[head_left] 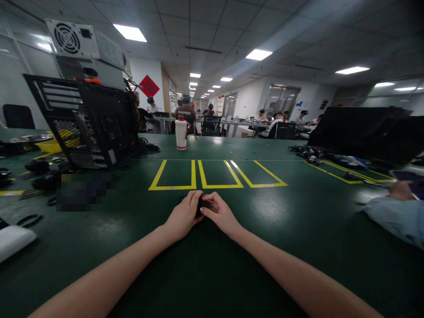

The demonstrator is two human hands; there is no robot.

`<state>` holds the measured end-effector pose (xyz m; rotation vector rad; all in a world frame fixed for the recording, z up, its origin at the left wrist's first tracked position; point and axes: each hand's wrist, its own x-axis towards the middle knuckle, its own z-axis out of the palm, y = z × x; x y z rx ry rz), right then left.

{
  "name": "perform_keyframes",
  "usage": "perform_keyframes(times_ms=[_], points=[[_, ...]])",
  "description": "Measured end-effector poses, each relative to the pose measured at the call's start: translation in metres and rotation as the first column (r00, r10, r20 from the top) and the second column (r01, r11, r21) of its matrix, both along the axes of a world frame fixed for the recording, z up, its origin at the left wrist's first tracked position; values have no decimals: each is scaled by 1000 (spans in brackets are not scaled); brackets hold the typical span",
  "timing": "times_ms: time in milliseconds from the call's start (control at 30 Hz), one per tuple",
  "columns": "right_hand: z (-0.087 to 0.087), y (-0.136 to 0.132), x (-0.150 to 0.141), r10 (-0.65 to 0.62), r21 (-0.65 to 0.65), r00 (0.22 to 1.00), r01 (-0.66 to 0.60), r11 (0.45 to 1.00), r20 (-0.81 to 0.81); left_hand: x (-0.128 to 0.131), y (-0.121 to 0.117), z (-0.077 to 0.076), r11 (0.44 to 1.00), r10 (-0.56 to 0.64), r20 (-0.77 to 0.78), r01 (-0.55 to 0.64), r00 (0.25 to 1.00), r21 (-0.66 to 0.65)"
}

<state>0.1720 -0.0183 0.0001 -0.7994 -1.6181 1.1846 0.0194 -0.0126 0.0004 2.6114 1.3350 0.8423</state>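
Both my hands meet over the green table (212,265), just on the near side of several yellow tape outlines (220,186). Between them is a small black object (199,206), mostly covered by fingers, so its kind does not show. My left hand (187,211) wraps round it from the left. From the other side my right hand (220,214) pinches at it with thumb and bent fingers. A dark edge also shows beside the left hand's knuckles; I cannot tell whether it belongs to the same object.
An open black computer case (99,119) stands at the left, with a power supply (82,42) on top. A white tumbler (181,133) with a red lid stands beyond the outlines. Black cables (308,154) lie at the right, near another person's sleeve (394,216).
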Motion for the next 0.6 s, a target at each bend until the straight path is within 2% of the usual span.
perform_keyframes(times_ms=[233, 400, 600], points=[[0, 0, 0, -59, -2, 997, 59, 998, 58, -1, -1, 2, 1000, 14, -13, -14, 1000, -8], [1, -2, 1, -33, -22, 997, 35, 999, 76, -1, -2, 2, 1000, 15, -15, -16, 1000, -26], [6, -6, 1, -34, 16, 998, 33, 999, 57, -2, -3, 4, 1000, 13, -17, -13, 1000, -26]])
